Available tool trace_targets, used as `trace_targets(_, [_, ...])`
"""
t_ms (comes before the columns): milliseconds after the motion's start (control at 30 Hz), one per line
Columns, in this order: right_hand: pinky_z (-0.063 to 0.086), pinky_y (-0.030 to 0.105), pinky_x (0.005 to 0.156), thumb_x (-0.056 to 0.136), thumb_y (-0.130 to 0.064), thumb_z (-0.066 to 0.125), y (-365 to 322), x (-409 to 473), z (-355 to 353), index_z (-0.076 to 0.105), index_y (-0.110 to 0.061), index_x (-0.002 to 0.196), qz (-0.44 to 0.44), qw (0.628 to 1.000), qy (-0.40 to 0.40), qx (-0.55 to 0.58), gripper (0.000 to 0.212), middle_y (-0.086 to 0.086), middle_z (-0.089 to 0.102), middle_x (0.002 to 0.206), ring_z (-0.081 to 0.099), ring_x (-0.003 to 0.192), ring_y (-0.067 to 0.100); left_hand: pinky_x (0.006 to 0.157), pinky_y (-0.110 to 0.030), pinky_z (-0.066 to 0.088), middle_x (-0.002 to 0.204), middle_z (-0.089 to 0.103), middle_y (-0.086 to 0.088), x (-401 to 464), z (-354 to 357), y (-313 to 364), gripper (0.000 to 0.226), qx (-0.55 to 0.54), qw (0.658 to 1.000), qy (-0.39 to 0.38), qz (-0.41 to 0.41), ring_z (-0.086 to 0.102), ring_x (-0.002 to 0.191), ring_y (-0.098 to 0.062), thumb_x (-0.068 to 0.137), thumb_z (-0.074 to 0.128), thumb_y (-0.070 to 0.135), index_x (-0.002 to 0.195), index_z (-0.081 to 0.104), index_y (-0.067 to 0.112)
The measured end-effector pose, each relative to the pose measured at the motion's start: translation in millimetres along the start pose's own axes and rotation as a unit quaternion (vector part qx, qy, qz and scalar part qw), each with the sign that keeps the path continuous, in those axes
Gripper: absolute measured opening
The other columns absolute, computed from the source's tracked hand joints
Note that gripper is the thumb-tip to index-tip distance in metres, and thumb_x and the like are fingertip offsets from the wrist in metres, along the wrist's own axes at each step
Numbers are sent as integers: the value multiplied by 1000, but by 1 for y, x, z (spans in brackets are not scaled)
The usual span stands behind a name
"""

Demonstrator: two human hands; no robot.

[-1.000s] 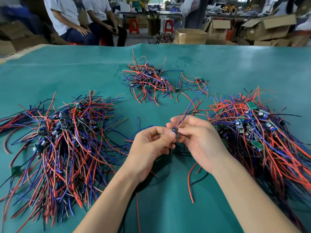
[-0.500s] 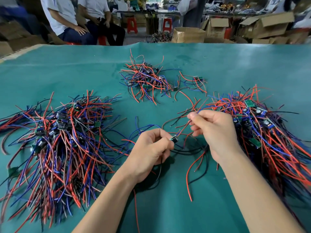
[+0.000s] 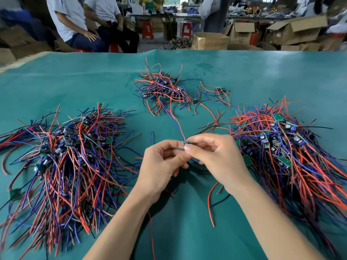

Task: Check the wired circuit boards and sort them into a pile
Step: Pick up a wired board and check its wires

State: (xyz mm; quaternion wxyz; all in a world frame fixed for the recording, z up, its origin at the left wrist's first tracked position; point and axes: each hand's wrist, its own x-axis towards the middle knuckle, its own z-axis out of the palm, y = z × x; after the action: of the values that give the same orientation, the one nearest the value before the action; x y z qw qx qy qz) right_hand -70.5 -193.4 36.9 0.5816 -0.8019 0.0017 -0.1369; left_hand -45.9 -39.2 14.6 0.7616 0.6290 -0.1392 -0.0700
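A small green wired circuit board [image 3: 186,142] is pinched between both hands above the middle of the teal table [image 3: 244,76]. My left hand [image 3: 161,166] holds it from below with thumb and forefinger. My right hand [image 3: 217,158] pinches its top edge. Red and blue wires run up and away from the board, and red and black ones trail down under my hands. A large pile of wired boards [image 3: 63,158] lies to the left, another large pile [image 3: 293,154] to the right.
A smaller tangled pile [image 3: 163,91] sits further back in the middle, with one loose board [image 3: 219,90] beside it. Seated people [image 3: 75,25], red stools [image 3: 147,30] and cardboard boxes [image 3: 210,41] stand beyond the table's far edge.
My right hand, which had pulled away along the wires towards the right pile, has come back to the board. Both hands now pinch it, slightly further from me.
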Motion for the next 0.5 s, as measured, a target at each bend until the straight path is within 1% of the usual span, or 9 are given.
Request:
trace_targets(67, [51,24,62,85,-12,79,-1,0,0,79,-21,83,1,1000,10,21,9,-6,77,74,69,67,4,40,-17,38,72,70,-14,0,1,0,28,4,1000,-6,-9,60,52,-12,77,76,19,99,68,4])
trace_targets(133, [53,28,63,83,-15,80,-3,0,3,78,-23,79,-8,999,43,32,10,-7,76,74,68,66,4,39,-17,38,72,71,-13,0,1,1,23,-3,1000,-19,-24,60,51,-12,84,72,17,101,66,3])
trace_targets(233, [53,27,64,80,-25,77,-4,1,4,77,-26,78,-18,993,103,62,2,-9,75,73,65,65,3,36,-16,34,70,70,-12,1,0,2,18,-11,999,-39,-36,59,49,-12,87,68,20,93,67,3])
trace_targets(300, [51,23,59,82,-22,78,-5,3,0,77,-23,81,-18,985,146,94,2,-8,75,73,64,64,4,34,-17,31,68,70,-12,1,-1,3,15,2,997,-60,-43,58,47,-12,89,68,18,90,68,3])
trace_targets(400, [49,18,55,88,-10,76,-13,6,-14,75,-21,82,-41,974,200,103,13,-9,73,70,62,63,3,33,-15,26,66,70,-12,-1,-1,4,8,-2,992,-105,-64,59,44,-13,90,70,14,84,71,10])
trace_targets(433, [48,18,55,89,-9,75,-20,6,-21,75,-22,81,-54,969,215,104,15,-10,72,69,61,61,3,33,-14,25,67,70,-12,-2,0,4,8,-5,990,-123,-72,60,44,-13,88,72,15,80,72,13])
trace_targets(500, [47,17,54,87,-14,74,-35,7,-45,75,-23,78,-83,961,243,99,13,-11,71,67,58,57,4,34,-14,27,66,70,-13,-3,-1,5,9,-11,984,-152,-92,62,46,-14,81,74,19,73,71,17])
